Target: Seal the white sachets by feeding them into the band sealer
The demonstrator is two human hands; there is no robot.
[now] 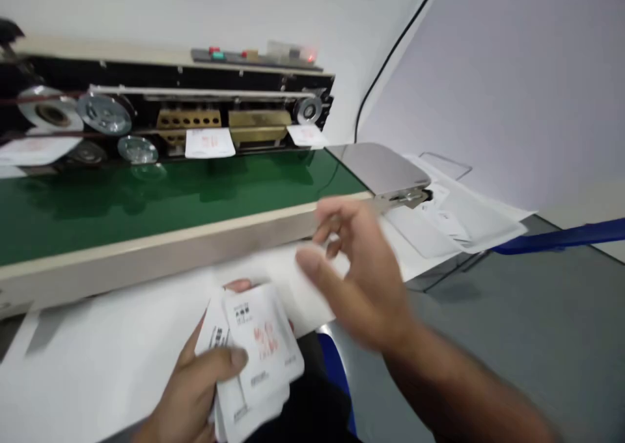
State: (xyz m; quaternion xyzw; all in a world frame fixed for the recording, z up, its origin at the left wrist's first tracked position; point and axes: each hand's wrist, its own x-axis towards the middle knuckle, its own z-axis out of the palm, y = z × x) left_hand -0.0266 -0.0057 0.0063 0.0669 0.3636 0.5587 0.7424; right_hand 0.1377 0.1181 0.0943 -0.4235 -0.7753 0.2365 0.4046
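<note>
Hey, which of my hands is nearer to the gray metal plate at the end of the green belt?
Right. Your right hand is just in front of the gray metal plate; your left hand is farther away, toward the lower left, holding white packets.

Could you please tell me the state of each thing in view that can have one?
Held packets: fanned, red print showing on the top one.
Left hand: closed on them.
Right hand: raised, open, blurred, no packet visible in it.
Middle machine packet: red print showing.
Indicator light: lit red.
Green belt: moving or still, cannot tell.
</note>
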